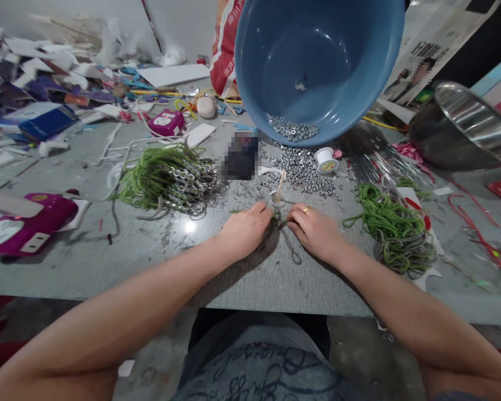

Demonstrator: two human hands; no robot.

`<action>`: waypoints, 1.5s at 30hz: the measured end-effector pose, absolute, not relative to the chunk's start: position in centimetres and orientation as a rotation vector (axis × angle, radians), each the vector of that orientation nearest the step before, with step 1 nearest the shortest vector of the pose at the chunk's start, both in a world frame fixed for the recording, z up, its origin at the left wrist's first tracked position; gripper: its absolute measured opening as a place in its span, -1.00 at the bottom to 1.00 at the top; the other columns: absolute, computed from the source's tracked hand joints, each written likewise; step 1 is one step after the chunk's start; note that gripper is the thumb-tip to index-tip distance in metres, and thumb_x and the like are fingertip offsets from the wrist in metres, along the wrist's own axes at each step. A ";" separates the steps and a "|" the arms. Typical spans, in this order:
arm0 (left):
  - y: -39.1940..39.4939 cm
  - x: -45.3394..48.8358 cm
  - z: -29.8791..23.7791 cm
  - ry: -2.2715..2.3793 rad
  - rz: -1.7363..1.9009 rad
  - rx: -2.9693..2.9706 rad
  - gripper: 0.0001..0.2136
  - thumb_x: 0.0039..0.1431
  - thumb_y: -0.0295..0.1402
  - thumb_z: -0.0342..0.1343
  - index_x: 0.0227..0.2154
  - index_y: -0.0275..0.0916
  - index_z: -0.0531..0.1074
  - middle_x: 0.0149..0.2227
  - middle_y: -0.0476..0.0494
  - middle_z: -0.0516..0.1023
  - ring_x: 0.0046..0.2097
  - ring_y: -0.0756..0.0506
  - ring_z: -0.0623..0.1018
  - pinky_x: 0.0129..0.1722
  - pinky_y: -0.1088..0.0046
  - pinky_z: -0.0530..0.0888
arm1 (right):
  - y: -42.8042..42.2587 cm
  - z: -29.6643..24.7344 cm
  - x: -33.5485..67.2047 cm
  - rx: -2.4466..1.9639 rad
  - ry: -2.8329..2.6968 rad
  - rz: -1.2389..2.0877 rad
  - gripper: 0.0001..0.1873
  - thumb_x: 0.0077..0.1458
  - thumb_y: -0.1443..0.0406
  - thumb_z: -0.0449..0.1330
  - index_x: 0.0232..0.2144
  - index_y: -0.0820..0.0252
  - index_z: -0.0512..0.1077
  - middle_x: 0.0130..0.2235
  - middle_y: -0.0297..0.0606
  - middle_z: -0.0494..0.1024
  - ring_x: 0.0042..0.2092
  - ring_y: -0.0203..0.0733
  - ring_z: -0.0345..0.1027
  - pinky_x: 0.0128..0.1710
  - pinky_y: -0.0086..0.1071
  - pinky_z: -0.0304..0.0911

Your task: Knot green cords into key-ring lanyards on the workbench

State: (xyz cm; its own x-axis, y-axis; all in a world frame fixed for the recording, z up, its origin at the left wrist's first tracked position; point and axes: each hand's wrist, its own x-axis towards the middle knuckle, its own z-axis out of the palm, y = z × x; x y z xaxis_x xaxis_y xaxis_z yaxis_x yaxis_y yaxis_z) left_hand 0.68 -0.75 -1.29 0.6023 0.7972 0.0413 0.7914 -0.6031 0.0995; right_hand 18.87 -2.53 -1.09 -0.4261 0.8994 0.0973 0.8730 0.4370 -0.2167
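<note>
1. The left hand (244, 228) and right hand (315, 228) both pinch a green string (278, 218) between them on the table (250, 278)
2. It looks soft and floppy; hold it near the end
3. Behind sit shiny nuts (304, 170) and a blue bowl (317, 61)

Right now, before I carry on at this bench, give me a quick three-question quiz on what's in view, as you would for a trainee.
1. True or false: the blue basin stands tilted, with metal nuts gathered at its low edge.
2. What do the left hand and right hand pinch between them? A. a green cord B. a white thread spool C. a red strap
3. Fill in: the gold ring sits on the ___ hand.
Key: 1 true; 2 A; 3 right.
</note>
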 end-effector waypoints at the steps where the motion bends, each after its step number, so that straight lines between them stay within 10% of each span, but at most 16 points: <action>1: -0.8 0.6 -1.3 1.358 0.107 2.758 -0.80 0.18 -0.47 -0.18 -0.28 -0.29 0.35 -0.28 -0.18 0.41 -0.41 -0.10 0.51 -0.56 0.43 0.33 | -2.5 -1.0 18.9 -1.564 -2.497 0.194 -0.84 0.17 0.36 -0.01 -0.35 0.25 0.36 -0.22 -0.15 0.44 -0.23 -0.16 0.33 -0.32 -0.37 0.13; 20: -1.2 -0.1 0.2 1.375 -0.269 2.690 -0.53 0.12 -0.47 -0.15 0.12 -0.06 0.21 -0.43 -0.18 0.51 -0.40 -0.19 0.52 -0.48 0.38 0.33 | -2.6 -0.9 19.8 -1.798 -2.493 0.133 -0.76 0.10 0.36 -0.08 -0.26 0.19 0.37 -0.40 -0.24 0.53 -0.45 -0.24 0.32 -0.50 -0.39 -0.08; 30: -1.5 0.6 -0.4 1.445 -0.110 2.672 -0.62 0.19 -0.11 -0.18 -0.13 -0.27 0.32 -0.45 -0.20 0.54 -0.37 -0.20 0.54 -0.43 0.36 0.38 | -3.0 -0.4 18.9 -1.790 -2.514 0.254 -0.64 0.12 0.05 -0.01 -0.23 0.17 0.38 -0.41 -0.24 0.55 -0.43 -0.19 0.36 -0.52 -0.41 -0.14; 45: -0.3 -0.6 1.4 1.147 -0.344 2.649 -0.76 0.12 -0.36 -0.15 -0.35 -0.23 0.44 -0.46 -0.19 0.53 -0.38 -0.17 0.52 -0.46 0.39 0.31 | -2.6 1.4 20.1 -1.830 -2.679 0.414 -0.83 0.07 0.29 0.02 -0.50 0.15 0.36 -0.52 -0.29 0.47 -0.48 -0.27 0.25 -0.56 -0.43 -0.18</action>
